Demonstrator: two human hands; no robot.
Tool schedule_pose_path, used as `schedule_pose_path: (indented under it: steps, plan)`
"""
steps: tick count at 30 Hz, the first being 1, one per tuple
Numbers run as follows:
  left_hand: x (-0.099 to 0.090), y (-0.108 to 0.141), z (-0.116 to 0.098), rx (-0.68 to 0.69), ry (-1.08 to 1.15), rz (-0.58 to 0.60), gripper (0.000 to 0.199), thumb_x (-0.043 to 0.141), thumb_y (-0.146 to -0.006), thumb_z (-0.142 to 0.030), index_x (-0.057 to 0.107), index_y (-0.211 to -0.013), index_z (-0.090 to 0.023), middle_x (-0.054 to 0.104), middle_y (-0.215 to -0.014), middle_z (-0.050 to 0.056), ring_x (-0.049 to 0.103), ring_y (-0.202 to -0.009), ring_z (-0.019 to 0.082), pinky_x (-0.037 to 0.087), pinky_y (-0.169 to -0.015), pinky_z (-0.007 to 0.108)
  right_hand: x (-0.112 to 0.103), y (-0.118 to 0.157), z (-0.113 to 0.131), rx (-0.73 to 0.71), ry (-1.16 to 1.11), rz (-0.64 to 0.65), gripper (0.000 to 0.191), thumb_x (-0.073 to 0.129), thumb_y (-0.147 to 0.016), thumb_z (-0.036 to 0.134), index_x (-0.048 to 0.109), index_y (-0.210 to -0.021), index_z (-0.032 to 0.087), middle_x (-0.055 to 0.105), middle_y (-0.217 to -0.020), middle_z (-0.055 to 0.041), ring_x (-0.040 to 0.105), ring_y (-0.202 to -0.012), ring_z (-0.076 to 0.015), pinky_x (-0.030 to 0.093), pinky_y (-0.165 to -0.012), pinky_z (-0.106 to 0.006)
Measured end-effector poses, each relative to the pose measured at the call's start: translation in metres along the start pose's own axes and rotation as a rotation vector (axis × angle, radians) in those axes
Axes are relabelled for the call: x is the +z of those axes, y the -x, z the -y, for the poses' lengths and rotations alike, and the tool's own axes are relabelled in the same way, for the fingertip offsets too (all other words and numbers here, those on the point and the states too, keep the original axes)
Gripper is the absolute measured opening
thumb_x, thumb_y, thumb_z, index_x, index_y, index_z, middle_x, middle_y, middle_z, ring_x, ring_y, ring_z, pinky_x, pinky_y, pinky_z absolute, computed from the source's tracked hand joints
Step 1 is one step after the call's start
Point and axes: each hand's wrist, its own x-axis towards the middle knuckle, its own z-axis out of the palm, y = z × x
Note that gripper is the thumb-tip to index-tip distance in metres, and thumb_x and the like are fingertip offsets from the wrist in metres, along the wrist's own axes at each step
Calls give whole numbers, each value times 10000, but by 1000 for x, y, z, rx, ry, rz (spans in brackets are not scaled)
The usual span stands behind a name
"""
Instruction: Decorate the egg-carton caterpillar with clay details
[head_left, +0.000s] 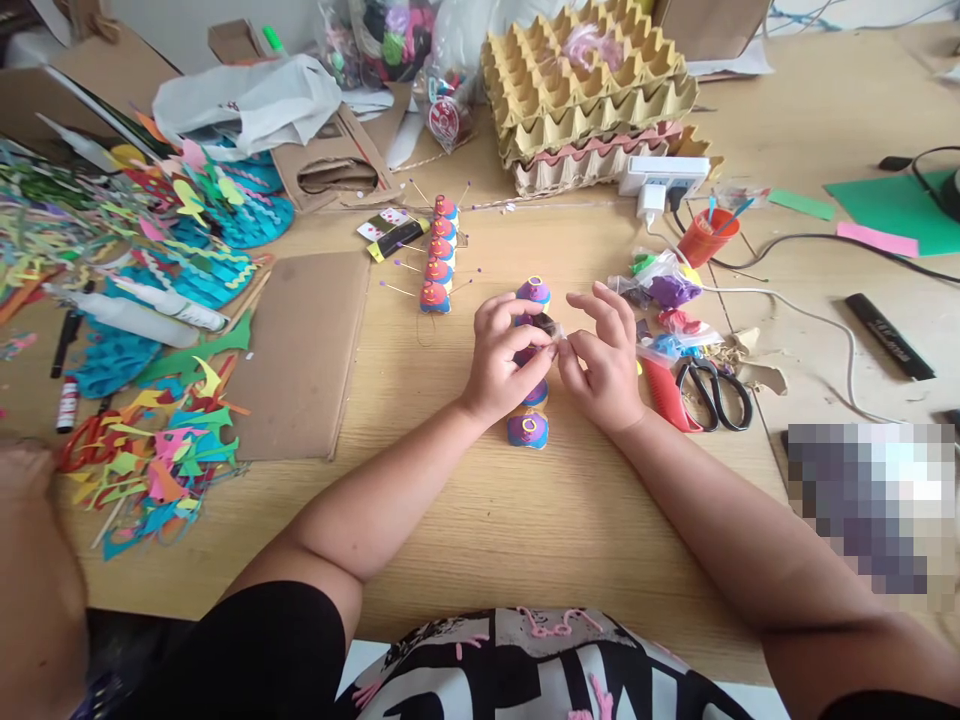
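Observation:
My left hand point(504, 362) and my right hand point(606, 368) meet above the middle of the table, thumb and forefinger of each closed. Between the fingertips is a small dark lump in clear plastic point(549, 325); its exact kind is hard to make out. Under my hands lies a purple and blue egg-carton caterpillar point(528, 432) with yellow rings on its humps, its middle partly covered by my left hand. Farther back stands a red and blue egg-carton caterpillar point(436, 297) with thin sticks poking out at its sides.
Egg trays point(525, 140) are stacked at the back beside a power strip point(667, 172). On the right are scissors point(712, 395), bags of coloured clay point(671, 290) and an orange cup point(705, 240). Cardboard point(296, 355) and paper scraps point(169, 450) lie left, near another person's arm point(37, 560).

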Motion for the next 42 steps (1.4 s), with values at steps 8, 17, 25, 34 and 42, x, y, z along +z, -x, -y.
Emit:
schedule_pose_path:
  steps: [8, 17, 25, 34, 42]
  plan:
    - [-2, 0, -5, 7, -2, 13, 159, 656, -979, -318, 647, -835, -252, 691, -1295, 68, 489, -1388, 274, 395, -1276, 517, 0, 0, 3, -44, -12, -24, 197, 598, -984, 255, 609, -787, 246, 708, -1390, -66, 577, -1423, -341, 499, -1173, -627]
    - [-3, 0, -7, 16, -84, 95, 267, 523, -1053, -458, 666, -994, -239, 646, -1382, 114, 469, -1434, 298, 337, -1304, 543, -4, -2, 0, 40, -79, 59, 142, 551, -972, 271, 669, -895, 257, 667, -1447, -85, 532, -1469, -362, 447, -1222, -671]
    - [-2, 1, -5, 46, -97, 101, 267, 458, -1074, -380, 685, -1051, -242, 619, -1462, 115, 453, -1477, 312, 307, -1325, 575, -1, -2, 1, 10, -72, 44, 139, 562, -987, 273, 660, -889, 260, 672, -1440, -86, 544, -1461, -347, 456, -1229, -655]
    - [-1, 2, -5, 112, -88, 62, 170, 496, -1036, -272, 650, -982, -226, 652, -1369, 108, 487, -1432, 294, 360, -1299, 564, 0, -2, 0, 38, -88, 86, 146, 594, -984, 329, 663, -865, 278, 683, -1430, -69, 544, -1445, -344, 451, -1231, -654]
    - [-3, 1, -7, 116, -88, 52, 149, 532, -1016, -247, 638, -915, -220, 660, -1354, 104, 482, -1425, 291, 384, -1276, 544, 1, -1, 1, -56, -36, 6, 178, 614, -981, 257, 632, -804, 253, 698, -1399, -66, 586, -1386, -319, 513, -1164, -593]
